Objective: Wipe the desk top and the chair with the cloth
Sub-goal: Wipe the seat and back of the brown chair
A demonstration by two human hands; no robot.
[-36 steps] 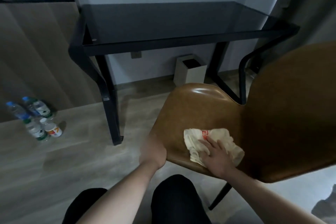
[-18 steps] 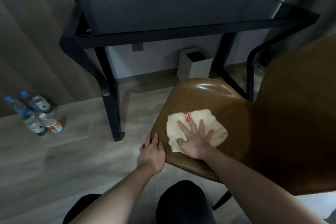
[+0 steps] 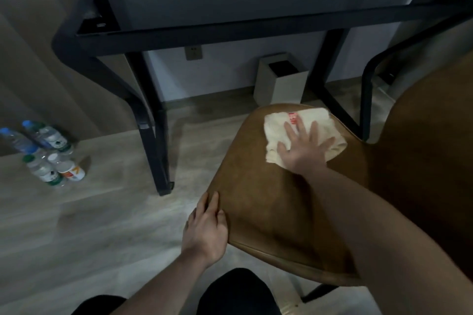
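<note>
A brown leather chair (image 3: 268, 202) stands in front of me, its seat tilted toward me and its backrest (image 3: 430, 156) at the right. A cream cloth (image 3: 277, 123) with a red label lies near the seat's far edge. My right hand (image 3: 304, 148) presses flat on the cloth, fingers spread. My left hand (image 3: 206, 227) grips the seat's near left edge. The black desk (image 3: 230, 29) with a dark glass top stands behind the chair against the wall.
A white square bin (image 3: 281, 82) sits under the desk by the wall. Several water bottles (image 3: 43, 146) and a small cup stand on the wooden floor at the left. Black desk legs (image 3: 153, 140) flank the chair. My dark-clothed knees (image 3: 238, 294) are at the bottom.
My right hand has pushed the cloth from the seat's near part to its far edge. My left hand stays on the seat's near left edge.
</note>
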